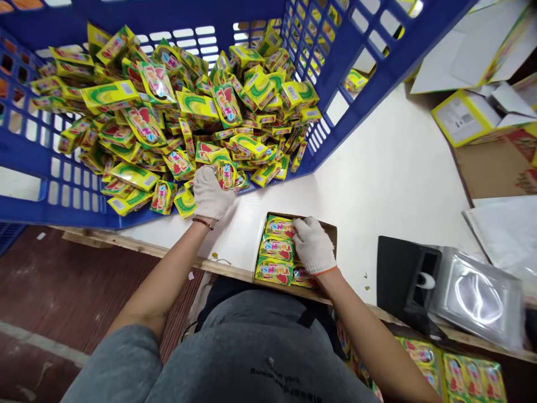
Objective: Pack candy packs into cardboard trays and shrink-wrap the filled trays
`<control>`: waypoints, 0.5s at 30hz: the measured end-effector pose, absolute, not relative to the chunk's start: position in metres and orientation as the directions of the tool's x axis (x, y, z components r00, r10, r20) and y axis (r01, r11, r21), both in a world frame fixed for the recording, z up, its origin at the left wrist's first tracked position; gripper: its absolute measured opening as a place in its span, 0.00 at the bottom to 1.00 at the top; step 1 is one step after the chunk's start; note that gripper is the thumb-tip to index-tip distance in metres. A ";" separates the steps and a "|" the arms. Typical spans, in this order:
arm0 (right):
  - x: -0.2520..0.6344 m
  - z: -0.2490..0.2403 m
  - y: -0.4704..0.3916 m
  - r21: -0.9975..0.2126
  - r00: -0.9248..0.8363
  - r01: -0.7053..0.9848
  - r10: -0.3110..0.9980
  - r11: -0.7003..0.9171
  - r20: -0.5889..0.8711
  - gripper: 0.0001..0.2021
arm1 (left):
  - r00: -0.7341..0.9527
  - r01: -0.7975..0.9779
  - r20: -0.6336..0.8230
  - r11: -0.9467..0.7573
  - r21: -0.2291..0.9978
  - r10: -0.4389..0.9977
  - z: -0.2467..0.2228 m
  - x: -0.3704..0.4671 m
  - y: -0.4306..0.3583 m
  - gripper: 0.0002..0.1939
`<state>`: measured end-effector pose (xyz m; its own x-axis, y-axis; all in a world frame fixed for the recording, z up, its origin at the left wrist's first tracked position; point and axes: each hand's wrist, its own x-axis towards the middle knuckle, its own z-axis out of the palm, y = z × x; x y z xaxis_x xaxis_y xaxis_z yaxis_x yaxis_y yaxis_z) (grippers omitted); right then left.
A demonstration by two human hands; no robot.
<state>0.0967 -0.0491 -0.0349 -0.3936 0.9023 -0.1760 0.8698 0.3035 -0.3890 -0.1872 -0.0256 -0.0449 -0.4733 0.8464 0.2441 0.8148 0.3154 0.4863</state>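
A heap of small yellow-green candy boxes [145, 126] fills the tipped blue plastic crate [168, 17] and spills toward its low open edge. My left hand [212, 194], in a white knit glove, is closed at the front of this heap, its fingers against a small candy box [226, 174]. On the white table, close to its front edge, lies an open carton [333, 238] with candy boxes [276, 248] laid flat in rows. My gloved right hand [314, 246] reaches into that carton with curled fingers and covers its right part; what lies under the fingers is hidden.
At the right sit a black tape dispenser [398, 274] and a stack of clear plastic sleeves [474, 296]. Opened yellow-white cartons [465, 120] lie at the far right. Packed candy cartons [474, 376] stand below the wooden table edge [235, 271].
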 end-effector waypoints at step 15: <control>0.084 -0.018 -0.046 -0.602 -0.541 0.725 0.818 0.335 -0.195 0.16 | -0.433 0.265 -0.043 0.173 0.949 0.900 -0.031 -0.144 -0.062 0.11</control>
